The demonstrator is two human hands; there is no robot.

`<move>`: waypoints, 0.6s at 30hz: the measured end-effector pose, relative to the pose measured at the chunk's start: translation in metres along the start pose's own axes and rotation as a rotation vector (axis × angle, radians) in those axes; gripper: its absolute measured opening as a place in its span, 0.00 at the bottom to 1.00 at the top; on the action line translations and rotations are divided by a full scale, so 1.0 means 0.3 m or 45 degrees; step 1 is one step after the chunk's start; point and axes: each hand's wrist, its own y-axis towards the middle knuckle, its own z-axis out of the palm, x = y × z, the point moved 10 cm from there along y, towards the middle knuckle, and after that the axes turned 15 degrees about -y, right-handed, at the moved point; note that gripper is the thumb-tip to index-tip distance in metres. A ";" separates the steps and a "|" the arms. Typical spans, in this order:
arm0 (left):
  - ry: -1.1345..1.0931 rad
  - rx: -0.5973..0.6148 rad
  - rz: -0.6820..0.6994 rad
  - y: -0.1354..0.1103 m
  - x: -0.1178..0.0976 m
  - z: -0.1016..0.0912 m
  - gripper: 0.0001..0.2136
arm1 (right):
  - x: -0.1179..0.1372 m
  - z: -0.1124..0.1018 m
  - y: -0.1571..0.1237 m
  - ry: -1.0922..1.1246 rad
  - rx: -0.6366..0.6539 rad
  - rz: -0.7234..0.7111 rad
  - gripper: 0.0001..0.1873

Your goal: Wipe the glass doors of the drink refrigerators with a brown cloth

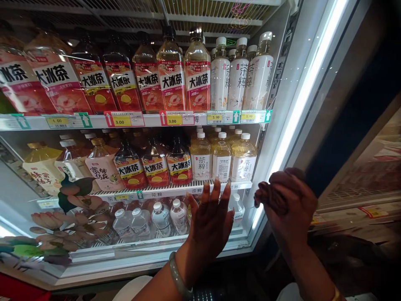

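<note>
Brown, crumpled cloth is clutched in your right hand, at the right; your left hand, nearer the middle, spreads wide before the cooler, contact unclear. Farther in, bottles line the shelves.

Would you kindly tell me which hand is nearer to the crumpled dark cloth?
Right. The right hand holds the crumpled dark cloth, while the left hand is apart from it, open and off to its left.
</note>
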 end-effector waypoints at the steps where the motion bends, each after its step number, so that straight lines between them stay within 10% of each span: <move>1: -0.006 -0.002 -0.002 0.001 0.001 -0.002 0.34 | -0.005 -0.006 -0.006 -0.045 -0.018 0.023 0.25; 8: -0.011 -0.054 0.039 0.012 -0.035 0.013 0.32 | 0.259 0.045 -0.033 -0.007 0.109 -0.295 0.20; 15: -0.057 -0.011 -0.022 0.006 -0.006 0.003 0.34 | 0.074 0.002 0.026 -0.071 -0.044 0.000 0.22; 18: -0.049 -0.019 -0.012 0.005 0.001 0.002 0.35 | 0.125 0.015 -0.023 -0.090 0.058 -0.012 0.21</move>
